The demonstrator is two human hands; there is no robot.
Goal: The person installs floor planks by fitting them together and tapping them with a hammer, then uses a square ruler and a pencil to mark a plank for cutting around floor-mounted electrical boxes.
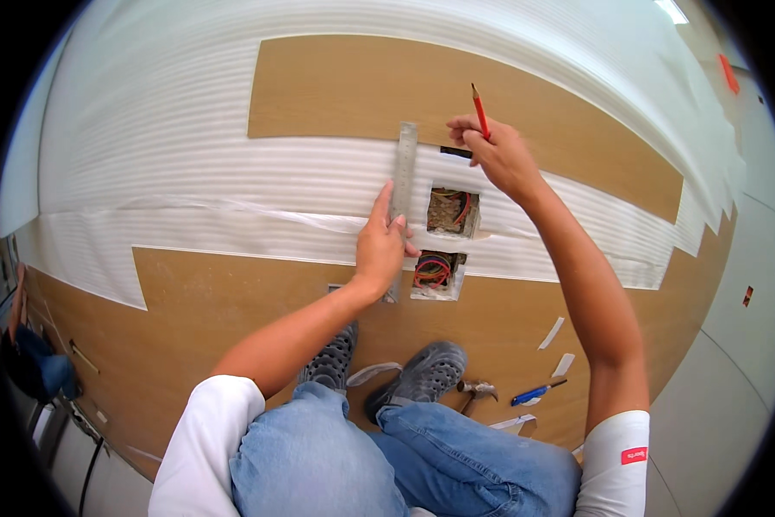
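My left hand (pixel 380 256) holds a long metal ruler (pixel 407 164) down on the white foam sheet, index finger stretched along it and thumb over its edge. The ruler's top end touches the lower edge of a loose wood-look plank (pixel 344 86). Just right of it, my right hand (pixel 499 157) has a red pencil (pixel 480 110) tucked between its fingers, the tip pointing up and away. Below that hand are two square cut-outs with coloured wires, an upper box (pixel 453 210) and a lower box (pixel 436 271). A small black slot (pixel 455 152) shows at the plank's edge.
Laid planks (pixel 258 293) lie under my shoes (pixel 422 375). To the right of my feet are a hammer (pixel 478 390), a blue-handled tool (pixel 534 394) and white offcuts (pixel 551 333). Another person (pixel 38 362) is at the far left. White foam underlay (pixel 163 172) surrounds the loose plank.
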